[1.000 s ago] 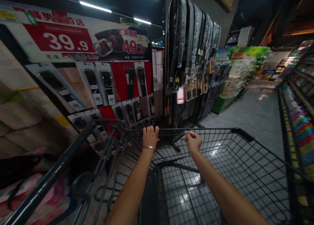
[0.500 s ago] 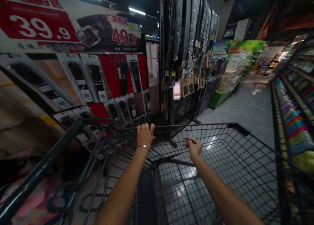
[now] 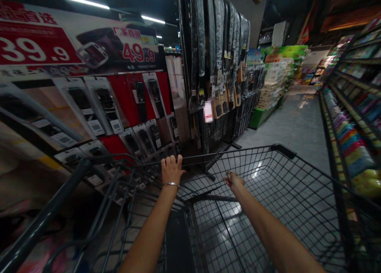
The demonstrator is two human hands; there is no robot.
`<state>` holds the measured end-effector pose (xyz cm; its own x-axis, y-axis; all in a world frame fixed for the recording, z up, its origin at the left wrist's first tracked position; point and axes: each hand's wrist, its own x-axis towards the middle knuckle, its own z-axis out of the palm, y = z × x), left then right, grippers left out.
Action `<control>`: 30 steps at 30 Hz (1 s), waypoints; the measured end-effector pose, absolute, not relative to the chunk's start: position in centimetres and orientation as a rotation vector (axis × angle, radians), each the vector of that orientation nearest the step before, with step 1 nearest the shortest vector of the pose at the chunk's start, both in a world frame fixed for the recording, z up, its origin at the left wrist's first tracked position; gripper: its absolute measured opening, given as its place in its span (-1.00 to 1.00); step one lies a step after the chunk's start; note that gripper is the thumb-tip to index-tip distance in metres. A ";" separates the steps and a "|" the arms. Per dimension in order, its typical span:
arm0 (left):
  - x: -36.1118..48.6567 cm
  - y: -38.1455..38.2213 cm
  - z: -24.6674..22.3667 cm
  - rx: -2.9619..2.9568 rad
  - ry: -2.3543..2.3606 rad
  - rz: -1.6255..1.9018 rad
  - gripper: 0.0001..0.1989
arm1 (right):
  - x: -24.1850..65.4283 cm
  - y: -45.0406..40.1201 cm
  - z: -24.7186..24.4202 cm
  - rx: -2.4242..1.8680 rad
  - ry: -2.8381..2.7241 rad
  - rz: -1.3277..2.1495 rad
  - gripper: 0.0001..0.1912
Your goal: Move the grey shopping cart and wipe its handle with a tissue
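A dark wire shopping cart [image 3: 284, 151] fills the lower view, its handle [image 3: 44, 213] at the left. My left hand [image 3: 172, 169], with a silver bracelet on the wrist, has its fingers hooked over the cart's side rail. Over the inside of the basket, my right hand [image 3: 233, 179] is closed with fingertips pinched together. Something small and pale seems to be between those fingers, too small to name. Below both forearms, the wire floor of the basket shows grey tiles through it.
Packaged belts [image 3: 105, 102] hang on a rack at the left under a price sign [image 3: 138, 52]. More belts in plastic [image 3: 218, 38] hang beyond the cart's rail. Stacked packs [image 3: 274, 78] line the grey aisle [image 3: 297, 124]. Shelves of folded coloured cloths [image 3: 354, 146] run along the right.
The view has turned slightly right, so the racks shift left. My left hand stays on the rail. My right hand has turned at the wrist and remains closed.
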<state>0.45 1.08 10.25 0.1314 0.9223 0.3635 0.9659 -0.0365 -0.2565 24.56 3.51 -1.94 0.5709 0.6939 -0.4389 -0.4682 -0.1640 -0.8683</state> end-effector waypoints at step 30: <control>-1.6 -0.1 11.2 -1.950 -1.761 -0.117 -0.55 | 20.5 4.6 8.7 -1.355 -0.921 0.515 -0.85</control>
